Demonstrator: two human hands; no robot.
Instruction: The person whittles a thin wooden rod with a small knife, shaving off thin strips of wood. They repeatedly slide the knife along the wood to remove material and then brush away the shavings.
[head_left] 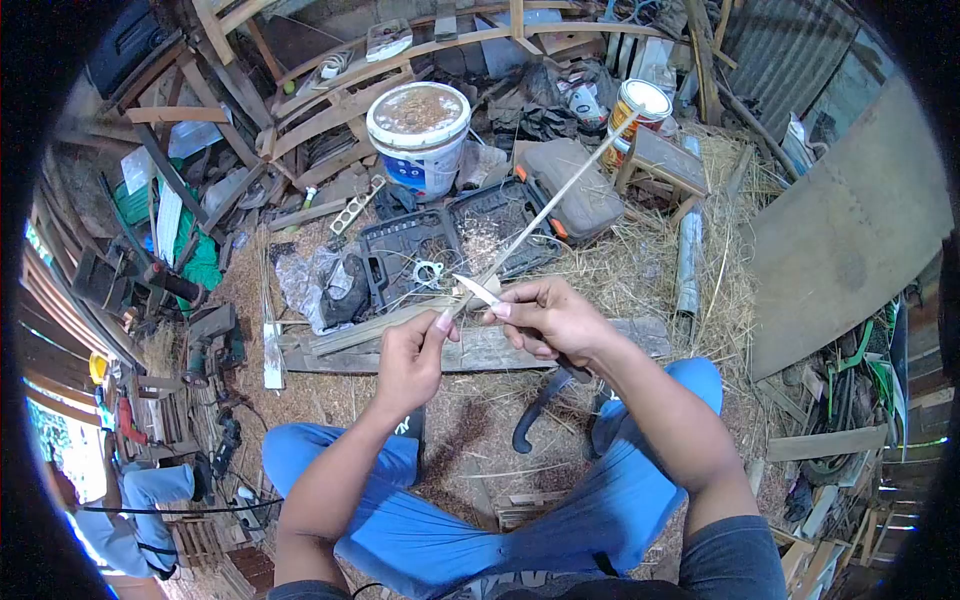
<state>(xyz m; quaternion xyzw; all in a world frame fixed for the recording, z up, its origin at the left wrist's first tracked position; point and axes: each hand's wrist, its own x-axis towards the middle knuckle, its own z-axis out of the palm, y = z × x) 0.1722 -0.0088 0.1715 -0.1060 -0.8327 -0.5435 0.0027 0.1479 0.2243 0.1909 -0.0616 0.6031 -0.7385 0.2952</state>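
A knife with a pale, pointed blade point(477, 289) is held in my right hand point(548, 318), its dark handle showing below my fingers. My left hand point(418, 350) pinches a long thin strip of wood or bamboo point(560, 192) near its lower end. The strip slants up and to the right, toward the paint can. The blade lies against or just over the strip, between my two hands; exact contact is hard to tell. Beneath them a weathered plank point(480, 350) lies across the ground in front of my knees.
An open black tool case point(408, 252) and a closed grey case point(575, 190) lie beyond the plank. Farther back stand a white bucket point(418, 140) and a paint can point(643, 105). A curved black handle point(524, 432) is between my legs. Another person's leg point(160, 487) shows at left.
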